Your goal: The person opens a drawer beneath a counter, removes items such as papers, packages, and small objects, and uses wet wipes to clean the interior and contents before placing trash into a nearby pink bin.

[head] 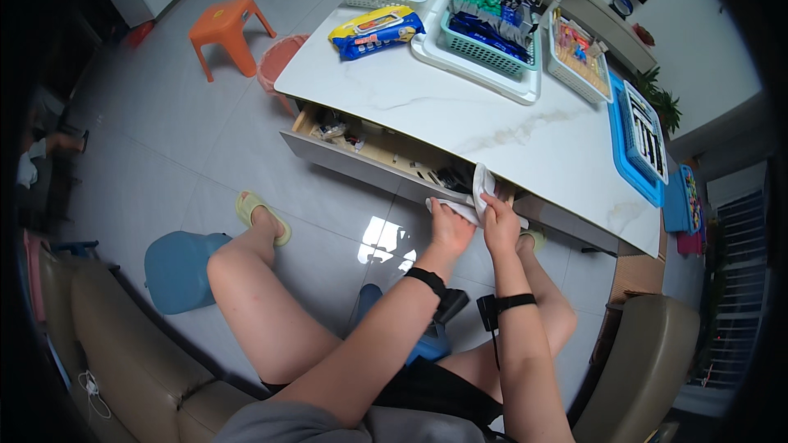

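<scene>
An open drawer [357,159] with a grey front juts from the near side of a white marble-patterned table [394,86]. My left hand [451,229] grips one part of a white cloth or wipe [484,179] at the drawer's front edge, towards its right end. Close beside it, my right hand [500,221] holds another part of the same white material, which rises above the drawer's rim. Small items and black objects [452,179] lie inside the drawer. The fingertips of both hands are partly hidden by the material.
On the table stand a teal basket of packets [492,60], a basket of sticks [578,77], a basket of pens [643,135] and a pack of wet wipes [377,34]. An orange stool [226,27] and a blue stool [181,272] stand on the floor.
</scene>
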The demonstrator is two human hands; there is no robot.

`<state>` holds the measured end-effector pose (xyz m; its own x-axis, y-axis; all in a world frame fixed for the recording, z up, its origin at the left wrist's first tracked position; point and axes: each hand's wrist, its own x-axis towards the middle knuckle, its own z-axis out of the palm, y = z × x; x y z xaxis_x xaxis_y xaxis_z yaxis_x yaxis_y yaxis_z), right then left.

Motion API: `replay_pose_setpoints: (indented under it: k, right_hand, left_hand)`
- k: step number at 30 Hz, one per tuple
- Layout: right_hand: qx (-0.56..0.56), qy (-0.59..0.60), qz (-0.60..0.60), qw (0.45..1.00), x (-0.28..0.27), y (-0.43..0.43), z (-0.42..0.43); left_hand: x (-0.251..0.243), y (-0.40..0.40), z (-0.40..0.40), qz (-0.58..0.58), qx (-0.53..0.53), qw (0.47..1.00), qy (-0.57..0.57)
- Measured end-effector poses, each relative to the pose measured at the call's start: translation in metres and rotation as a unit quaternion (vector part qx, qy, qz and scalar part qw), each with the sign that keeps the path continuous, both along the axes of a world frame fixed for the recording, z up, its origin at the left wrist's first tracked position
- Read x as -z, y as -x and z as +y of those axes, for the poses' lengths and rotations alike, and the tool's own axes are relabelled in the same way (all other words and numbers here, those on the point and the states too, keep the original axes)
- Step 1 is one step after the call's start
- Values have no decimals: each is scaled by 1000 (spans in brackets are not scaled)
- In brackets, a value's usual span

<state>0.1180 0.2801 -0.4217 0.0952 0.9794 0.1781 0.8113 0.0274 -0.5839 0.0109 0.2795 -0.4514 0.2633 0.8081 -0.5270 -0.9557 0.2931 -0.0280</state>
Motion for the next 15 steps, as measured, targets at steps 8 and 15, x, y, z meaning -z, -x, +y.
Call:
replay_pose_setpoints:
  k: [8,15]
  right_hand:
    - [15,44,39,998,-13,1,7]
    - [8,24,62,998,-11,13,4]
  left_hand:
    - [20,57,46,-25,-116,993,-20]
    - [94,116,56,78,-173,982,-21]
